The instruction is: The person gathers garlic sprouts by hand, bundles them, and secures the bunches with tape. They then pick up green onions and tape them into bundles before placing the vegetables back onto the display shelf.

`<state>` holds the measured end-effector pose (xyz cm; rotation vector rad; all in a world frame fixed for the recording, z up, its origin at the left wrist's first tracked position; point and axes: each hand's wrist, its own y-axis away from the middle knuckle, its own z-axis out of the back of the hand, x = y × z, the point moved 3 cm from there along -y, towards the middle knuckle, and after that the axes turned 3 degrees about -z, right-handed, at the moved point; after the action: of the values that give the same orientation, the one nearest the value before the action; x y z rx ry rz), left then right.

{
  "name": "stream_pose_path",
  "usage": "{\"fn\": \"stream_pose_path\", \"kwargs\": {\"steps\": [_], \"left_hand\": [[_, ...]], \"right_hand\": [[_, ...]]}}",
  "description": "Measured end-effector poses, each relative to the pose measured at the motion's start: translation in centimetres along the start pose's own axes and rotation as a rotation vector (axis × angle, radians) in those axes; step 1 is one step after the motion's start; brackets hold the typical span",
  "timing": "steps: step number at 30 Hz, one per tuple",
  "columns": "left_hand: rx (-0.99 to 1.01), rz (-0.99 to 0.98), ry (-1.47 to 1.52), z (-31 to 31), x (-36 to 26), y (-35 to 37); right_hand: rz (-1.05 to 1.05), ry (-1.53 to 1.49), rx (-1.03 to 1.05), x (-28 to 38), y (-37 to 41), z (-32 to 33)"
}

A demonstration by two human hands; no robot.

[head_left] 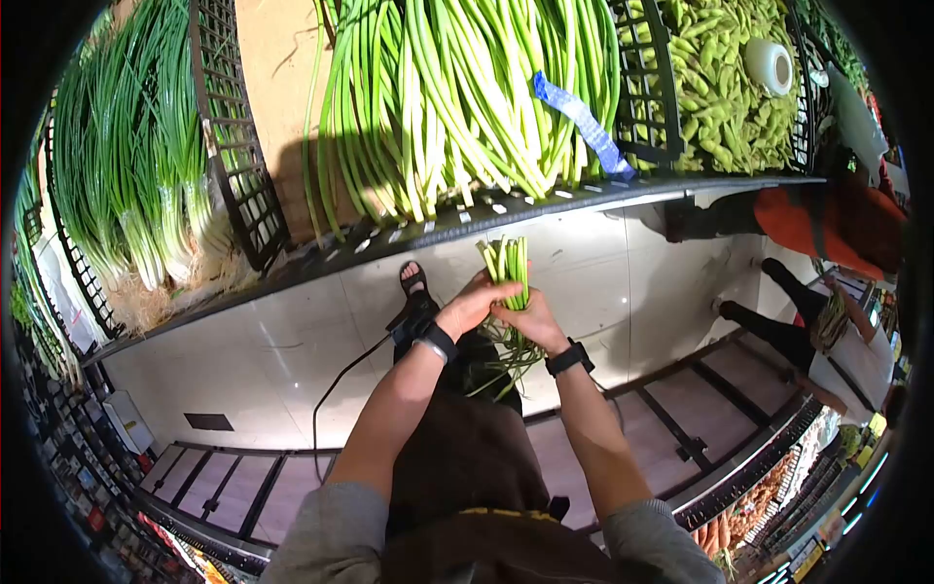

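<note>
Above the floor, in front of my body, I hold a small bunch of green garlic scapes (506, 259). Its pale cut ends point away from me, and thin dark green tips hang down below the hands. My left hand (471, 306) is closed at the left side of the bunch, its thumb lying across the stems. From the right, my right hand (534, 319) wraps round the same stems. A big pile of long garlic scapes (457, 107) lies on the display in front, with a blue printed tape strip (584, 122) across its right part.
Spring onions (136, 146) stand left behind a black plastic crate wall (233, 127). Edamame pods (715, 88) and a white roll (770, 67) lie at right. The shelf edge (428, 232) runs before me. A person in orange (827, 229) and another person (856, 360) are to the right.
</note>
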<state>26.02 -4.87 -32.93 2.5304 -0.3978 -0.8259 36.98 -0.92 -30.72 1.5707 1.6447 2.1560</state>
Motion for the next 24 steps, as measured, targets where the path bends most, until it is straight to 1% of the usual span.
{"fn": "stream_pose_path", "kwargs": {"steps": [1, 3, 4, 5, 7, 8, 9, 11, 12, 14, 15, 17, 18, 19, 21, 22, 23, 24], "left_hand": [[0.05, 0.022, -0.082, -1.2, -0.2, 1.7], [0.217, -0.044, -0.253, -3.9, -1.8, 4.0], [0.253, -0.147, -0.365, -4.8, -1.9, 4.7], [0.253, -0.142, -0.36, -6.0, -1.9, 5.8], [0.142, -0.109, -0.277, -8.3, -2.4, 8.0], [0.062, -0.241, -0.463, -9.1, -3.3, 8.7], [-0.039, -0.256, -0.621, -9.6, -4.2, 9.6], [-0.182, -0.462, -0.741, -11.2, -6.1, 10.9], [-0.172, -0.475, -0.747, -11.9, -6.4, 11.2], [-0.193, -0.549, -0.786, -13.4, -7.2, 11.6], [-0.175, -0.563, -0.792, -14.2, -7.4, 11.7], [-0.165, -0.55, -0.849, -15.5, -8.1, 11.9], [-0.15, -0.521, -0.845, -15.9, -8.6, 12.1], [-0.146, -0.537, -0.855, -16.1, -9.0, 12.2], [-0.017, -0.551, -0.685, -16.2, -9.4, 12.4], [0.012, -0.401, -0.632, -15.9, -9.8, 12.7], [0.018, -0.39, -0.546, -16.0, -10.1, 13.0], [0.043, -0.327, -0.484, -16.4, -10.2, 13.4]], "right_hand": [[0.036, -0.036, 0.059, 0.0, 1.9, -0.8], [0.037, -0.065, 0.217, -0.1, 5.2, -2.1], [-0.029, -0.134, 0.234, 0.3, 6.8, -2.2], [-0.035, -0.135, 0.233, 1.5, 8.3, -2.0], [0.054, -0.048, 0.355, 5.2, 10.7, -1.4], [0.288, 0.298, 0.325, 7.2, 11.5, -0.5], [0.432, 0.511, 0.28, 7.9, 12.1, 0.8], [0.31, 0.583, -0.111, 10.2, 14.6, 2.9], [0.323, 0.585, -0.123, 12.0, 15.8, 2.5], [0.46, 0.177, -0.292, 16.5, 17.8, 1.8], [0.476, 0.177, -0.309, 17.3, 18.0, 1.2], [0.725, 0.482, -0.318, 19.3, 18.8, -0.3], [0.748, 0.438, -0.321, 19.3, 18.6, -0.2], [0.767, 0.438, -0.326, 19.7, 19.0, -0.2], [0.89, 0.349, -0.333, 20.3, 20.2, -0.3], [0.96, 0.35, -0.37, 20.2, 20.7, -0.1], [0.98, 0.35, -0.369, 20.0, 21.1, -0.2], [1.022, 0.332, -0.41, 19.8, 21.6, -0.2]]}}
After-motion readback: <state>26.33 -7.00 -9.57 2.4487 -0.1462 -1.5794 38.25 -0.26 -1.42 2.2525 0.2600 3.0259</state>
